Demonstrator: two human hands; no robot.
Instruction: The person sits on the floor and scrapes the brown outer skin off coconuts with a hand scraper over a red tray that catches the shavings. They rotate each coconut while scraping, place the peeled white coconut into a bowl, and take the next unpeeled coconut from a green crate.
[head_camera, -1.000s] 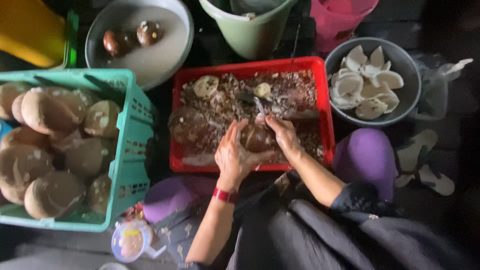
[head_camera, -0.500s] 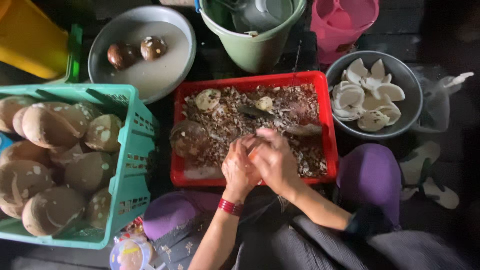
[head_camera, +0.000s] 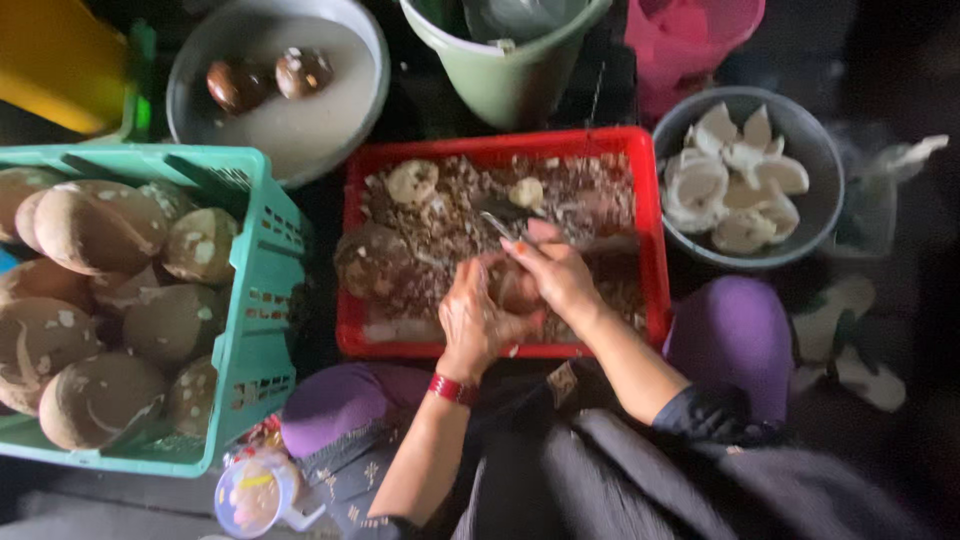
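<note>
Here, I am holding a brown coconut piece (head_camera: 510, 285) over the red tray (head_camera: 652, 250), near its six o'clock edge. My left hand (head_camera: 478, 322) is clenching around the piece from below, its wrist wearing a red band (head_camera: 453, 389). My right hand (head_camera: 555, 275) is gripping a dark-bladed knife (head_camera: 503, 215), the blade pointing toward eleven o'clock, and is pressing against the same piece, so both hands are touching. The tray's floor is carrying brown shavings and two pale round pieces (head_camera: 412, 182) toward twelve o'clock. At nine o'clock from the tray, a green basket (head_camera: 262, 250) is holding husked coconuts (head_camera: 95, 225). At eleven o'clock, a grey basin (head_camera: 300, 130) is holding two dark shells (head_camera: 238, 85). At three o'clock, a grey bowl (head_camera: 810, 140) is holding white coconut flesh (head_camera: 735, 185). At twelve o'clock, a green bucket (head_camera: 505, 75) is standing beside a pink container (head_camera: 690, 35).
</note>
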